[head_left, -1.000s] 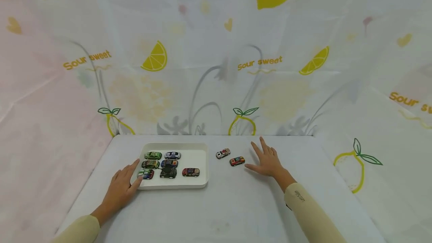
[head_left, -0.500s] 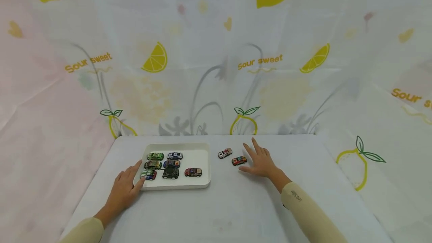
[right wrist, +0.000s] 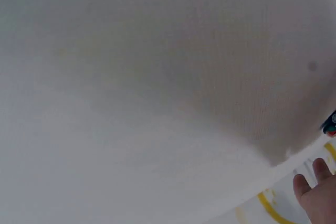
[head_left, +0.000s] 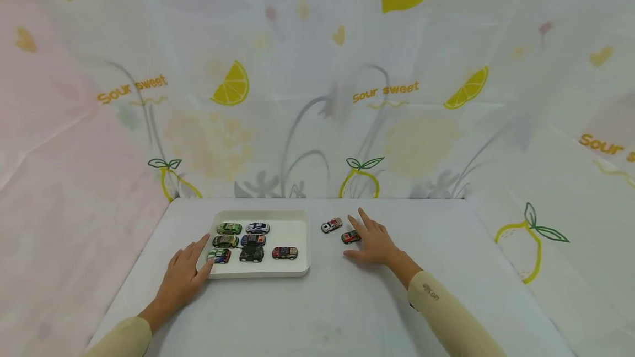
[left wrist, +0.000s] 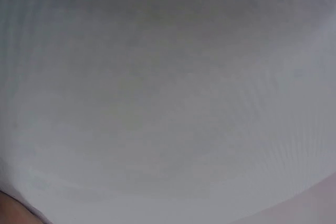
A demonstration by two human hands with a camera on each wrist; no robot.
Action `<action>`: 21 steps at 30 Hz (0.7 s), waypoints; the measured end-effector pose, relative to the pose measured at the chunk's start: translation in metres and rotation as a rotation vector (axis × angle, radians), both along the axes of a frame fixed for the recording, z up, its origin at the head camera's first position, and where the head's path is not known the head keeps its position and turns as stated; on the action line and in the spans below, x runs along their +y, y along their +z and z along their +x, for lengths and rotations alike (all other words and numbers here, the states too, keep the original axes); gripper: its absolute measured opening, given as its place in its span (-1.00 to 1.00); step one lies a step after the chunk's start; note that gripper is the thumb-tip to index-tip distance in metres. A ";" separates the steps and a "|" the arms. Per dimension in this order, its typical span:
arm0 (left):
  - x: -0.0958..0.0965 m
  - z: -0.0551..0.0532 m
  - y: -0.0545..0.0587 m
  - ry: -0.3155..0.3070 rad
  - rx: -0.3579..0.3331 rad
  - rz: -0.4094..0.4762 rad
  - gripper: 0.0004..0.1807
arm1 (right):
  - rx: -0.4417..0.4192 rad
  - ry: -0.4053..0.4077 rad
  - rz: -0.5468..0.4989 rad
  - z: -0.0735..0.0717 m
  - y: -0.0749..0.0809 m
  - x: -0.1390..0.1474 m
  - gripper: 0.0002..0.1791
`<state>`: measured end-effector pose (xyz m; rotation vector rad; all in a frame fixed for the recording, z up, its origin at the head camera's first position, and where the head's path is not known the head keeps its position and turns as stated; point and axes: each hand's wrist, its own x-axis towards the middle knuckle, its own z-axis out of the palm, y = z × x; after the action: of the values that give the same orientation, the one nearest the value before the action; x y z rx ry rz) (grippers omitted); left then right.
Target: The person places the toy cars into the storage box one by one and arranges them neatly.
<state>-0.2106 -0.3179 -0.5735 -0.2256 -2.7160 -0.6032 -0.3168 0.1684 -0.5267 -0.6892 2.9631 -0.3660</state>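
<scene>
In the head view my left hand [head_left: 182, 275] rests at the left wall of a white tray [head_left: 292, 274], its thumb over the near left corner by a green and white toy car [head_left: 219, 256]. My right hand [head_left: 375, 242], fingers spread, hovers at a red toy car [head_left: 350, 237] and covers its right end; I cannot tell whether it touches. A white and red toy car [head_left: 332, 225] lies just beyond, left of the fingertips. In the right wrist view, fingers [right wrist: 321, 170] show at the lower right corner, near part of a dark toy car [right wrist: 329, 124].
Several toy cars stand in the tray, among them a black one [head_left: 251, 253] and a red one [head_left: 285, 253] set apart to the right. A white cloth covers the table [head_left: 278, 318]. Lemon-printed fabric [head_left: 317, 125] rises behind the table and at both sides.
My right hand has moved left, from beside the red toy car to partly over it. The left hand stays at the tray. The head view has shifted slightly.
</scene>
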 end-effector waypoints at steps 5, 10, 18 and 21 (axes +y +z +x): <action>0.000 -0.003 -0.003 -0.007 0.009 -0.006 -0.27 | -0.032 -0.007 0.001 0.005 0.007 -0.006 -0.09; -0.001 -0.005 -0.002 -0.007 0.014 -0.010 -0.27 | -0.035 -0.014 -0.028 0.006 0.005 -0.013 -0.29; 0.000 -0.003 0.000 -0.007 0.009 -0.013 -0.27 | -0.081 0.005 -0.141 0.012 0.000 -0.020 -0.56; 0.000 -0.003 0.000 -0.003 0.006 -0.013 -0.27 | -0.054 0.028 -0.153 0.014 0.000 -0.020 -0.70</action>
<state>-0.2136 -0.3175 -0.5733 -0.2345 -2.7150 -0.5844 -0.3029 0.1484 -0.5265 -0.7233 2.8935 -0.6042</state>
